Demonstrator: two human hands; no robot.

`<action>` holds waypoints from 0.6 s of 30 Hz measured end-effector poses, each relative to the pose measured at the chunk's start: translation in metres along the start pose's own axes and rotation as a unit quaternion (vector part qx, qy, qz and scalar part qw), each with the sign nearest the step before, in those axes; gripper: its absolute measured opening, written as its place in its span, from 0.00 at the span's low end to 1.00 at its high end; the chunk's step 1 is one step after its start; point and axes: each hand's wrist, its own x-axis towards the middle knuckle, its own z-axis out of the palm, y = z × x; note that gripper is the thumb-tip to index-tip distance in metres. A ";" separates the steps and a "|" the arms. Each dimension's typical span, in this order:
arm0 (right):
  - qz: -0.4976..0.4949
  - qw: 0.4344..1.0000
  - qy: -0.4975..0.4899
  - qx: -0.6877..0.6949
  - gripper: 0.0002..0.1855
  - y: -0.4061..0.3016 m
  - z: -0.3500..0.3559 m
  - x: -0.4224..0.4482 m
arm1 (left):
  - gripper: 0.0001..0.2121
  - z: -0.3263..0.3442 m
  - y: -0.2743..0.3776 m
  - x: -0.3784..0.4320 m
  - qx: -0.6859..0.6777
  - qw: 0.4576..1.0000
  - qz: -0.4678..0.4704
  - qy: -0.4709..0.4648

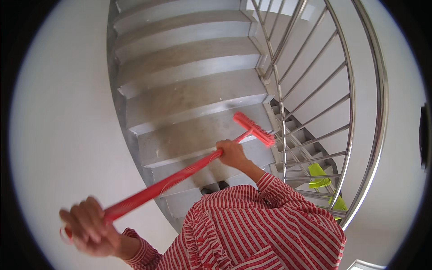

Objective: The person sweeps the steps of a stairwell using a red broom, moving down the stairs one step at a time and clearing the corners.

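A red long-handled broom (162, 182) slants across my body, its bristled head (253, 129) up and to the right over a grey stair tread (199, 135). My left hand (89, 226) is wrapped round the top end of the handle, close to the white wall, with a small loop hanging beside it. Further down the shaft, near the head, my right hand (233, 154) grips the handle. Whether the bristles touch the step or the baluster side is hard to tell.
Concrete stairs (189, 49) climb ahead, bounded by a white wall (67, 101) on the left. A stainless steel railing (349, 81) curves along the right side. Through its bars, lower steps and bright yellow-green objects (319, 175) show. My dark shoes (222, 185) stand on a step.
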 end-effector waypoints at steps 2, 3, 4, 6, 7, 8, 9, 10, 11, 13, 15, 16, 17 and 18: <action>0.098 0.993 0.057 -0.045 0.03 0.035 -0.019 0.006 | 0.13 0.024 -0.045 0.012 -0.034 0.996 -0.065 -0.048; 0.090 0.990 0.098 -0.033 0.03 0.054 -0.020 0.013 | 0.13 0.039 -0.057 0.016 -0.047 0.992 -0.094 -0.074; 0.096 0.985 0.140 -0.021 0.04 0.073 -0.025 0.018 | 0.13 0.053 -0.077 0.019 -0.022 0.991 -0.114 -0.067; 0.131 0.977 0.168 -0.018 0.04 0.111 -0.024 0.031 | 0.11 0.076 -0.107 0.022 0.035 0.986 -0.156 -0.039; 0.153 0.972 0.177 -0.025 0.04 0.129 -0.024 0.037 | 0.10 0.084 -0.123 0.024 0.056 0.981 -0.183 -0.025; 0.173 0.971 0.163 -0.026 0.04 0.148 -0.025 0.041 | 0.10 0.088 -0.141 0.027 0.058 0.979 -0.193 -0.025; 0.195 0.969 0.149 -0.024 0.03 0.167 -0.023 0.045 | 0.10 0.092 -0.160 0.031 0.062 0.976 -0.205 -0.029; 0.211 0.968 0.135 -0.016 0.03 0.174 -0.020 0.053 | 0.09 0.096 -0.170 0.033 0.074 0.974 -0.211 -0.031; 0.204 0.973 0.104 -0.010 0.03 0.180 -0.016 0.062 | 0.09 0.101 -0.173 0.034 0.093 0.973 -0.209 -0.025; 0.198 0.979 0.047 0.004 0.04 0.184 -0.004 0.076 | 0.10 0.109 -0.182 0.036 0.130 0.969 -0.209 -0.021; 0.180 0.981 0.065 -0.026 0.05 0.207 0.010 0.074 | 0.10 0.113 -0.192 0.035 0.137 0.968 -0.210 -0.008; 0.168 0.982 0.073 -0.042 0.06 0.207 0.015 0.077 | 0.10 0.109 -0.189 0.037 0.149 0.967 -0.207 -0.005; 0.149 0.987 0.053 -0.027 0.06 0.207 0.019 0.077 | 0.10 0.109 -0.187 0.041 0.159 0.966 -0.203 -0.003; 0.118 0.993 0.021 -0.007 0.05 0.192 0.029 0.078 | 0.11 0.109 -0.174 0.044 0.197 0.965 -0.174 -0.004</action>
